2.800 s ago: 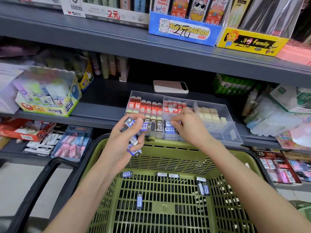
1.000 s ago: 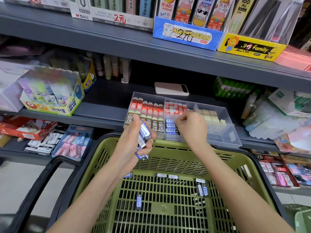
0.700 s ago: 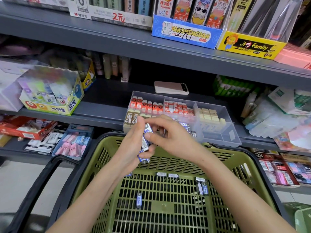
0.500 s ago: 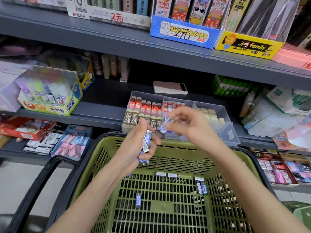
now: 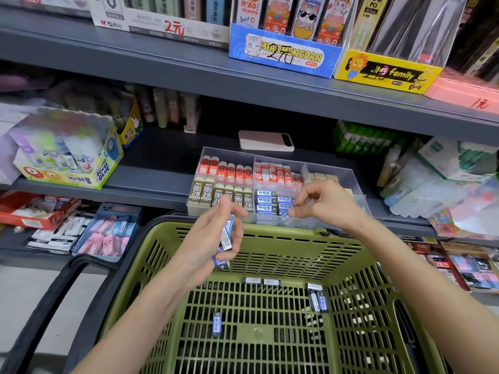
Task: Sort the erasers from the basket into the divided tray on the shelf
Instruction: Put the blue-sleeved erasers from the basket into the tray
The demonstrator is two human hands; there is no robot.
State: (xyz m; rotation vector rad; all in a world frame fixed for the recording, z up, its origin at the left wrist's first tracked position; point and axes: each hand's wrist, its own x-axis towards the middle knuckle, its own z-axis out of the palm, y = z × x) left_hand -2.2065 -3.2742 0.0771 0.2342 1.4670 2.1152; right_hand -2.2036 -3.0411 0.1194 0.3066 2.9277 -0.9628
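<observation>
- Right hand (image 5: pixel 326 205) pinches one blue eraser (image 5: pixel 285 213) down in the tray's (image 5: pixel 228 154) front middle slot
- left hand (image 5: pixel 210 236) grips a few more blue erasers (image 5: pixel 226 234) over the basket (image 5: pixel 162 238)

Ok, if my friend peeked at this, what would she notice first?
Probably the big green basket at the bottom middle, with a few loose erasers on its floor. Just above it, the left hand grips a bunch of blue-wrapped erasers, while the right hand pinches a single eraser at the clear divided tray on the shelf, packed with red, brown and blue rows.
</observation>
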